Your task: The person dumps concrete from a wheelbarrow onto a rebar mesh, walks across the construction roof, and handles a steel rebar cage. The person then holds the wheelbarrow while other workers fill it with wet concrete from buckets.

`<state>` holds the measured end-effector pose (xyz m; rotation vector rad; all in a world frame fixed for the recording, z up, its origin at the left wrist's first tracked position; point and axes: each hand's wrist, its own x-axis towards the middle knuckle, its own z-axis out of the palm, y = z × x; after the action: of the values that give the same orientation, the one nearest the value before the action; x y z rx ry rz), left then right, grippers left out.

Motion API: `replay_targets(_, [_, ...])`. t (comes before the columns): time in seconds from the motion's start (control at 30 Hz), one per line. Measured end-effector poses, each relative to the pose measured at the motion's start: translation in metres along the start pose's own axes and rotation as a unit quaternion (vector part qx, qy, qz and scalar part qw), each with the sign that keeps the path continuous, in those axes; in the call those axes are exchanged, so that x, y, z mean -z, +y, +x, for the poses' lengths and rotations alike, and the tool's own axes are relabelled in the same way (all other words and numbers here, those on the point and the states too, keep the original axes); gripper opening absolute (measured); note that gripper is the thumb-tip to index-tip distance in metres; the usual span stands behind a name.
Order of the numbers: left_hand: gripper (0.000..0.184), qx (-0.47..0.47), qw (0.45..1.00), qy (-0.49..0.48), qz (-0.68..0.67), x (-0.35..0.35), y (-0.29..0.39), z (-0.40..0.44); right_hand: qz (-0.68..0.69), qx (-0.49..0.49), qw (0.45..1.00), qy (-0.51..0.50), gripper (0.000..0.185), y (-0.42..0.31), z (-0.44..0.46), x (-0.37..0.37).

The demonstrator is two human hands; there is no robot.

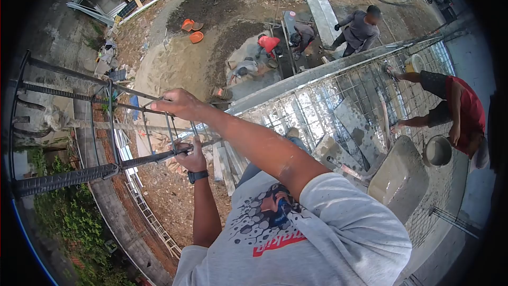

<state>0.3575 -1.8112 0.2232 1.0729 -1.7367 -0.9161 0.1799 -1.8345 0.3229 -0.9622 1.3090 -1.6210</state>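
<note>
A rebar cage point(69, 176), made of long ribbed bars with thinner square stirrups, stretches from the left edge to my hands. My right hand point(179, 105) is closed at the cage's upper side, its fingers bent over a bar near a stirrup. Below it, my left hand point(191, 158), with a dark watch point(198, 176) on the wrist, is closed around the thick lower bar near its end. The palm sides and some fingertips are hidden, so any tie wire there cannot be made out.
At right, a person in a red shirt point(465, 111) bends beside a bucket point(438, 151) and a mortar trough point(399, 180). Rebar mesh point(296, 106) covers the deck. Several people work below near a sand pile point(172, 66). A ladder point(153, 222) lies lower left.
</note>
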Motion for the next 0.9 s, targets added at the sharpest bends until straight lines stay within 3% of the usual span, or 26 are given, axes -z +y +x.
replay_targets(0.1, [0.045, 0.015, 0.999, 0.009, -0.049, -0.003, -0.002, -0.001, -0.012, -0.023, 1.0, -0.01, 0.052, 0.0, 0.002, 0.0])
replay_targets(0.7, [0.048, -0.023, 0.999, 0.004, 0.034, 0.001, -0.009, 0.001, 0.003, -0.044, 0.999, -0.016, 0.051, 0.006, 0.01, -0.004])
replay_targets(0.9, [0.05, 0.009, 1.0, 0.0, -0.008, 0.0, -0.007, 0.0, -0.006, -0.037, 0.998, -0.04, 0.046, 0.01, 0.012, -0.002])
